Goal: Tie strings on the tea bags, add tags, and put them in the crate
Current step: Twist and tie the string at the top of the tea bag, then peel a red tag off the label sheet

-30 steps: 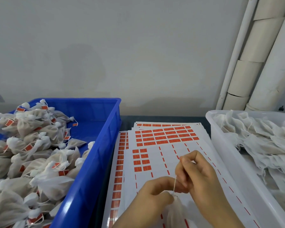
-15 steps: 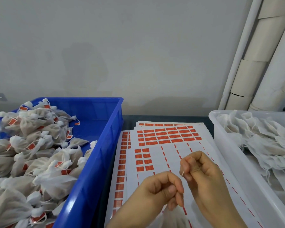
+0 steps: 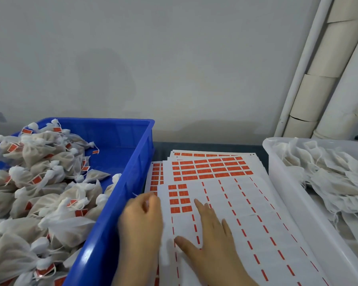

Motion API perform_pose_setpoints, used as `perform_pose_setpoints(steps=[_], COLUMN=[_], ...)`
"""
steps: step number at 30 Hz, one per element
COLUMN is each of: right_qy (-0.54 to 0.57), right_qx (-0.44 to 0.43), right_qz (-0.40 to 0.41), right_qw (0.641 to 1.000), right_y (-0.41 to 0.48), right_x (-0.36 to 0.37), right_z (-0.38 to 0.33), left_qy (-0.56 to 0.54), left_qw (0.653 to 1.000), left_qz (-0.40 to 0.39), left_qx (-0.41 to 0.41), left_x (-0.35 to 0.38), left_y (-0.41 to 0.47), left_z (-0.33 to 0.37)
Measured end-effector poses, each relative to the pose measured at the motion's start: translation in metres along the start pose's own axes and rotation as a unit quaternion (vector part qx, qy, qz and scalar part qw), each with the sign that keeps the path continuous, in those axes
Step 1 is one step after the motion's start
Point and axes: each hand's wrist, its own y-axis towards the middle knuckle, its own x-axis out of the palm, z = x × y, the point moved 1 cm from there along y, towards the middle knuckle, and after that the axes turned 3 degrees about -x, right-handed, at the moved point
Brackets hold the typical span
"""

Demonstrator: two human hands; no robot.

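Note:
A sheet of tag stickers [image 3: 256, 213] lies between the two bins, with a small block of red tags [image 3: 180, 198] left near its upper left. My right hand [image 3: 213, 240] rests flat and open on the sheet, its index finger pointing at that block. My left hand [image 3: 141, 221] is curled at the sheet's left edge, fingertips pinched, and a thin white string [image 3: 135, 195] pokes out of them. The tea bag it belongs to is hidden. The blue crate [image 3: 132, 162] on the left holds a heap of tied, tagged tea bags [image 3: 50, 193].
A white bin [image 3: 277, 172] on the right holds untied tea bags [image 3: 329, 172]. More sticker sheets [image 3: 205, 154] are stacked under the top one. White pipes [image 3: 318, 89] lean against the wall at the back right.
My hands have parted and dropped onto the sheet. The right hand let go of the string and opened flat; the left hand moved left. The tea bag has gone out of sight.

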Motion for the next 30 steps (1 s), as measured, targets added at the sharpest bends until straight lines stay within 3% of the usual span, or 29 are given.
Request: perform_pose_setpoints(steps=[2, 4, 8, 11, 16, 19, 21, 26, 30], right_qy=[-0.044, -0.064, -0.072, -0.062, -0.024, 0.016, 0.07, 0.196, 0.285], right_qx=[-0.012, -0.017, -0.027, -0.03, -0.025, -0.024, -0.022, -0.06, -0.068], right_qz=[0.012, 0.021, 0.031, 0.035, 0.043, 0.058, 0.083, 0.182, 0.189], right_qw=[0.999, 0.998, 0.997, 0.997, 0.998, 0.998, 0.994, 0.962, 0.937], right_y=[0.001, 0.001, 0.0, 0.0, 0.0, 0.0, -0.001, -0.007, -0.011], right_x=[0.002, 0.002, 0.001, 0.0, -0.002, -0.004, -0.009, -0.026, -0.037], right_z=[0.001, 0.001, 0.001, 0.002, 0.005, 0.007, 0.005, -0.001, -0.008], left_qy=[0.276, 0.423, 0.489, 0.501, 0.407, 0.238, 0.096, -0.083, -0.16], left_qw=[0.959, 0.903, 0.869, 0.862, 0.912, 0.97, 0.992, 0.976, 0.951], left_qz=[-0.043, -0.073, -0.077, -0.069, -0.046, -0.03, -0.077, -0.189, -0.245], left_qx=[0.045, 0.003, 0.024, 0.032, 0.03, 0.036, 0.032, 0.062, 0.099], left_x=[0.02, 0.033, 0.049, 0.053, 0.047, 0.038, 0.033, 0.021, 0.014], left_y=[-0.002, 0.0, 0.0, 0.003, 0.005, 0.007, 0.009, 0.002, -0.009], left_z=[-0.008, -0.007, -0.013, -0.016, -0.008, -0.009, -0.012, -0.004, 0.008])
